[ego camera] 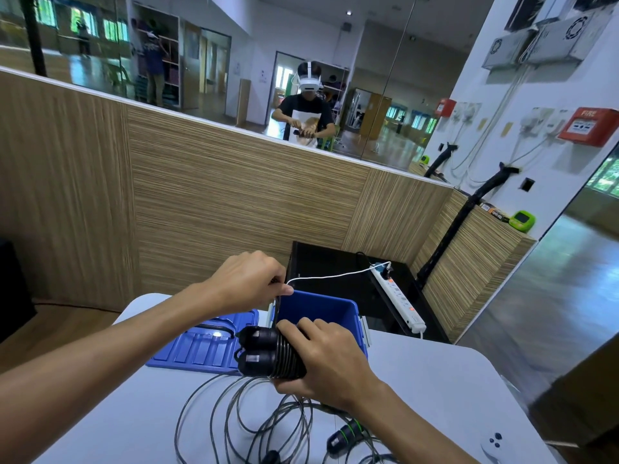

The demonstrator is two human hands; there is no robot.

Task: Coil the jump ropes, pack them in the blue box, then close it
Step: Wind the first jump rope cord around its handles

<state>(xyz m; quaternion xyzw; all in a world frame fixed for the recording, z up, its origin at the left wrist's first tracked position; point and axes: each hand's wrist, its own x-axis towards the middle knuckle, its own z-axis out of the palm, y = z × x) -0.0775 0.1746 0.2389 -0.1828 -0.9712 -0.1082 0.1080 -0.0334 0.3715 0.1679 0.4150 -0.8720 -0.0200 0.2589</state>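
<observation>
My right hand (330,365) grips two black jump rope handles (259,349) held side by side, with black cord wound tightly around them. Above them, my left hand (253,281) pinches the cord of that rope and holds it taut. The open blue box (321,308) stands right behind the handles on the white table (435,390). Its blue lid (201,346) lies flat to the left of the box. Loose grey rope loops (241,416) spread on the table under my right hand, with a black and green handle (346,435) near the front edge.
A black cabinet (338,276) behind the table carries a white power strip (400,298) and a white cable. A wood-panelled wall and a mirror rise beyond. A white controller (494,445) lies at the table's right front corner.
</observation>
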